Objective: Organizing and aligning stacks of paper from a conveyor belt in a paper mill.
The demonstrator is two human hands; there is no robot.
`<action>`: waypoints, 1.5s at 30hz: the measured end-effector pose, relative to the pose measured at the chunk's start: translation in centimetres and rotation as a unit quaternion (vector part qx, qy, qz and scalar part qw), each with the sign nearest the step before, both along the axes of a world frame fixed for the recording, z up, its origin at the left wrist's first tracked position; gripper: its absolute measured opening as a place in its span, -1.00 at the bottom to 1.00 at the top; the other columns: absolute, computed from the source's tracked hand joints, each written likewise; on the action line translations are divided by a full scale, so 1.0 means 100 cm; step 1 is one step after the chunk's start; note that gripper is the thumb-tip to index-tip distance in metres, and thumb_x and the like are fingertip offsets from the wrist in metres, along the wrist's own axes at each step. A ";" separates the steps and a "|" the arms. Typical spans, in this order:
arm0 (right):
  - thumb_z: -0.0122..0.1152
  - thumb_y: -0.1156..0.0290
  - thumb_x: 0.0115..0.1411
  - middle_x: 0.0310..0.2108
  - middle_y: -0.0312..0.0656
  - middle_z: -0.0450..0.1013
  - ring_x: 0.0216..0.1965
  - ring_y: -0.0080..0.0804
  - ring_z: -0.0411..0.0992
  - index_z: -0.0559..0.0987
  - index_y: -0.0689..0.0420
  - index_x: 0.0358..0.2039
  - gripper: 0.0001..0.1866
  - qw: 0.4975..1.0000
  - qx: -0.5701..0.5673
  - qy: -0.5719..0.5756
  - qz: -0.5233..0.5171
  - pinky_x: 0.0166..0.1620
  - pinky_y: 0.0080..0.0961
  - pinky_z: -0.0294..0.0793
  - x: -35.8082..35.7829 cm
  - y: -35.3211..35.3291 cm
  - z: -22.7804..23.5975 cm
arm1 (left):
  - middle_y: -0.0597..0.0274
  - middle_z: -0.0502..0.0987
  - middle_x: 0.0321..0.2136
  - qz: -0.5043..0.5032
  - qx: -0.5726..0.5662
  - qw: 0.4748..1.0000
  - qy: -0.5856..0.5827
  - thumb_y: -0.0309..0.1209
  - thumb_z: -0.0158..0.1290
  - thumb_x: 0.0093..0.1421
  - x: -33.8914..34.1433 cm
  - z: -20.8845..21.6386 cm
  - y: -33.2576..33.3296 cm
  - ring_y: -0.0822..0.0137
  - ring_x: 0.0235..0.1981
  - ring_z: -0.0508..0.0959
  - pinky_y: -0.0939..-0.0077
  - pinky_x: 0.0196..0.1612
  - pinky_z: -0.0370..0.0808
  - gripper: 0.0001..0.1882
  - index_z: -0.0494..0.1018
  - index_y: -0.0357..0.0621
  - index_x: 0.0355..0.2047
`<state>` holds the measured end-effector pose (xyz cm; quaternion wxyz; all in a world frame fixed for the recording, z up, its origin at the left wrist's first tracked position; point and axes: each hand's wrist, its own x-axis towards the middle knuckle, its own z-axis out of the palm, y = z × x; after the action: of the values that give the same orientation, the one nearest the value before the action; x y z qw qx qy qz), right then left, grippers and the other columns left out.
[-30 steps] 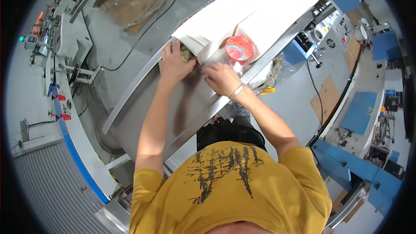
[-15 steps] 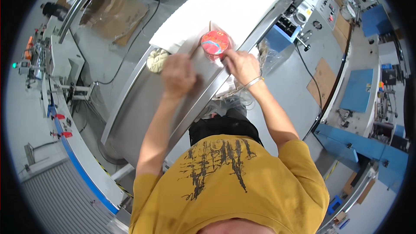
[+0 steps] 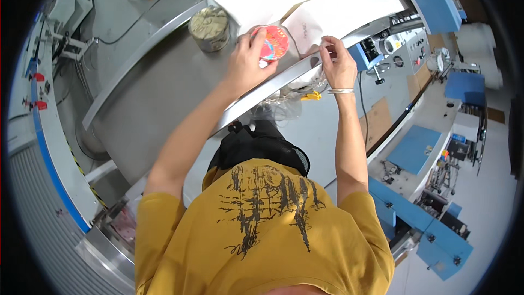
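Note:
My left hand (image 3: 248, 65) is wrapped round a round tub-shaped thing with a red patterned top (image 3: 274, 42), which stands at the near metal edge of the grey table (image 3: 164, 87). To the right, my right hand (image 3: 339, 65) is raised over the metal rail (image 3: 295, 72), apart from the red-topped tub. Its thumb and fingertips come together; what is between them, if anything, is too small to make out. Left of the tub stands a round, drum-shaped thing with a crumpled pale greenish top (image 3: 209, 28), which neither hand touches.
White sheet-like material (image 3: 338, 0) covers the table's far end, with a printed white wrapper (image 3: 304, 30) behind the tub. Clear plastic (image 3: 281, 106) and a yellow-handled tool (image 3: 311, 96) lie below the rail. Blue machinery (image 3: 431, 0) stands at the right.
My right hand has let go of the red-topped tub and moved right. My left hand has moved onto the tub. The view has shifted.

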<state>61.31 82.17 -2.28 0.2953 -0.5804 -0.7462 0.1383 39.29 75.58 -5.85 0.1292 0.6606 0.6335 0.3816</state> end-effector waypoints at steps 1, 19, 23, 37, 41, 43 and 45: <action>0.22 0.34 0.12 -0.42 -0.22 0.54 -0.39 -0.33 0.53 0.55 -0.06 -0.15 -0.75 1.000 -0.001 0.009 -0.002 -0.31 -0.43 0.49 -0.001 0.000 -0.001 | -0.15 0.35 -0.05 0.006 -0.042 0.999 -0.005 -0.23 0.27 -0.11 -0.007 0.001 -0.010 -0.13 -0.10 0.47 0.11 -0.12 0.49 -0.18 0.23 -0.12 0.18; 0.24 0.42 0.12 -0.45 -0.15 0.54 -0.45 -0.32 0.52 0.55 0.06 -0.16 -0.76 0.998 0.039 -0.037 0.031 -0.32 -0.45 0.50 0.003 0.007 -0.006 | -0.06 0.36 -0.18 0.073 -0.055 0.996 -0.001 -0.22 0.27 -0.06 -0.005 0.005 -0.052 -0.04 -0.22 0.48 0.14 -0.20 0.53 -0.20 0.20 -0.08 0.18; 0.24 0.42 0.12 -0.45 -0.14 0.54 -0.44 -0.31 0.52 0.55 0.05 -0.17 -0.77 0.998 0.031 -0.040 0.032 -0.33 -0.44 0.50 0.004 0.007 -0.005 | -0.08 0.34 -0.17 0.056 -0.043 0.997 -0.005 -0.19 0.27 -0.05 0.013 0.001 -0.037 -0.04 -0.21 0.47 0.14 -0.19 0.53 -0.19 0.18 -0.12 0.18; 0.23 0.44 0.10 -0.43 -0.16 0.53 -0.38 -0.22 0.52 0.58 -0.02 -0.17 -0.76 0.990 0.053 -0.035 0.125 -0.31 -0.37 0.50 0.006 0.002 0.005 | -0.14 0.30 -0.12 0.056 -0.104 0.993 -0.010 -0.19 0.26 -0.01 0.056 0.007 0.005 -0.12 -0.13 0.42 0.07 -0.19 0.50 -0.13 0.09 -0.07 0.25; 0.23 0.44 0.10 -0.41 -0.17 0.54 -0.36 -0.20 0.52 0.59 -0.04 -0.15 -0.74 0.986 0.047 -0.037 0.157 -0.30 -0.37 0.50 0.012 0.003 0.008 | -0.18 0.30 -0.14 0.066 -0.093 0.993 -0.010 -0.23 0.26 -0.02 0.064 0.007 0.012 -0.15 -0.15 0.42 0.06 -0.18 0.49 -0.12 0.07 -0.14 0.25; 0.23 0.44 0.09 -0.38 -0.17 0.54 -0.35 -0.19 0.52 0.59 -0.04 -0.14 -0.73 0.982 0.031 -0.047 0.182 -0.30 -0.36 0.51 0.018 0.006 0.012 | -0.20 0.30 -0.14 0.066 -0.096 0.993 0.003 -0.27 0.27 -0.02 0.068 0.009 0.015 -0.17 -0.16 0.43 0.06 -0.17 0.48 -0.12 0.07 -0.17 0.25; 0.24 0.43 0.09 -0.38 -0.16 0.53 -0.34 -0.19 0.52 0.59 -0.03 -0.15 -0.73 0.980 0.030 -0.030 0.192 -0.31 -0.35 0.51 0.022 0.009 0.016 | -0.20 0.30 -0.15 0.064 -0.064 0.996 -0.006 -0.30 0.28 -0.03 0.069 0.007 0.015 -0.18 -0.16 0.43 0.05 -0.16 0.47 -0.11 0.06 -0.18 0.25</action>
<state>63.50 83.05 -0.66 0.2582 -0.4208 -0.8561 0.1528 46.22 77.05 -5.12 0.1498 0.6069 0.6967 0.3519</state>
